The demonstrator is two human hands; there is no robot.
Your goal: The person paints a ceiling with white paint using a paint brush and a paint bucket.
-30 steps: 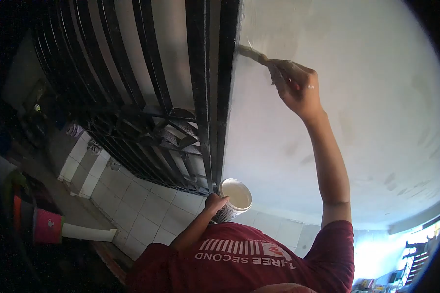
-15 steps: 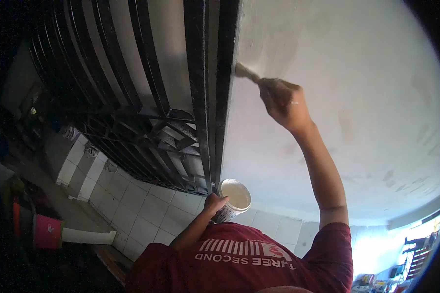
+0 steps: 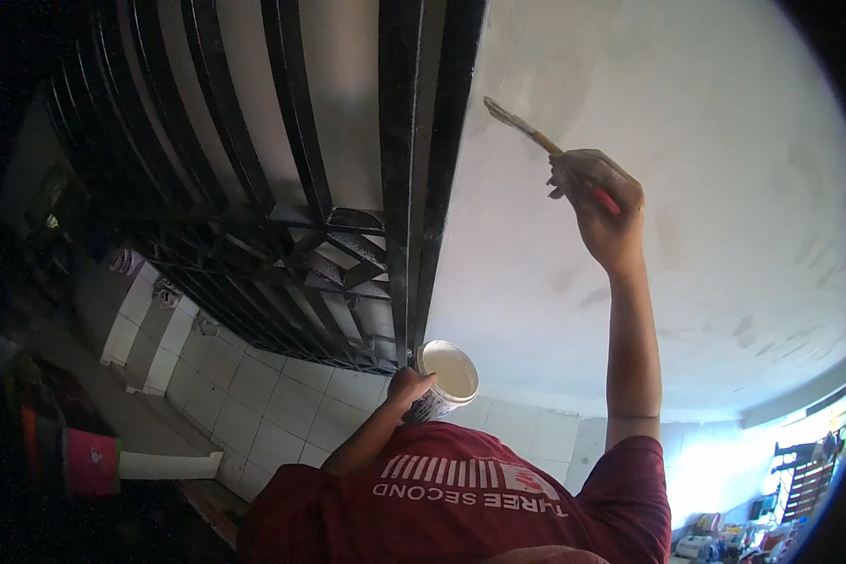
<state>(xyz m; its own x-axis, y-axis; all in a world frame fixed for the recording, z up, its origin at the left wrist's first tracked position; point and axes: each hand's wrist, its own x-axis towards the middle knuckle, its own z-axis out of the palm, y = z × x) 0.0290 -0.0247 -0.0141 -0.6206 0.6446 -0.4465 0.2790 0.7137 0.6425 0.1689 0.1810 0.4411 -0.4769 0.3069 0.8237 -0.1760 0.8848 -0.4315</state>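
Note:
A paintbrush (image 3: 539,139) with a wooden and red handle is gripped in my right hand (image 3: 600,202), raised at the right. Its bristles are near the pale wall (image 3: 705,169), close to the edge of a black metal grille (image 3: 399,169); whether they touch is unclear. Low in the middle, my left hand (image 3: 410,389) holds a white bucket (image 3: 432,404) by its side, thumb at the rim. Pale paint (image 3: 449,368) shows inside the bucket, which is tilted just above my dark red shirt (image 3: 479,479).
White tiles (image 3: 291,404) line the surface below the grille. A pink box (image 3: 92,461) and a pale ledge (image 3: 169,464) are at the lower left. Assorted items (image 3: 714,540) lie by a bright opening at the lower right.
My right hand has moved right, away from the grille's edge, and the brush has come with it, its bristles now a little higher. My left hand still holds the bucket.

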